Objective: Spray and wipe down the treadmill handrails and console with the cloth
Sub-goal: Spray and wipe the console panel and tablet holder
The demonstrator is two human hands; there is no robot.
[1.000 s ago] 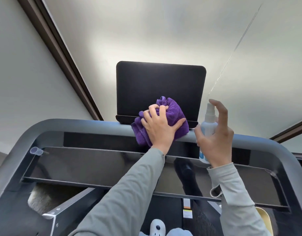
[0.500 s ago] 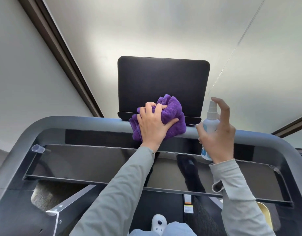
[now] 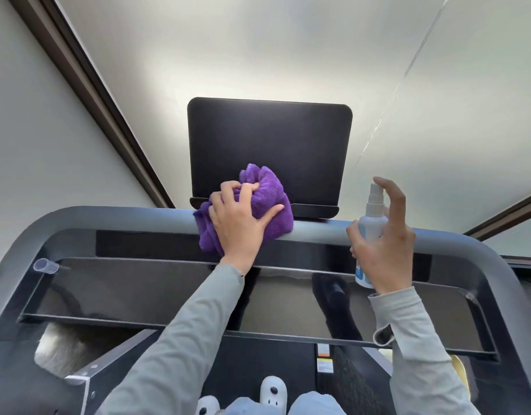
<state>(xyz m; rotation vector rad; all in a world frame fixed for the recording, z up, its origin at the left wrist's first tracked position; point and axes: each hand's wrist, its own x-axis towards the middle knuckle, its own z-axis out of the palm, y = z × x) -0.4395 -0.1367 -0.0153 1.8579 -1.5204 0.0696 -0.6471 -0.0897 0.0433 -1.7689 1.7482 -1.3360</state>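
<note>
Looking down past your grey sleeves, you see the glossy black console panel [image 3: 138, 292] nearest you. Beyond it, on the grey front handrail [image 3: 132, 217], your left hand [image 3: 240, 223] presses the bunched purple cloth [image 3: 267, 199], fingers curled into its folds and thumb spread on it. Your right hand [image 3: 384, 250] grips the white spray bottle [image 3: 370, 226] upright just right of the cloth, forefinger raised above the nozzle. Farthest, the dark tablet holder [image 3: 270, 145] stands behind the rail, the cloth overlapping its lower left edge
</note>
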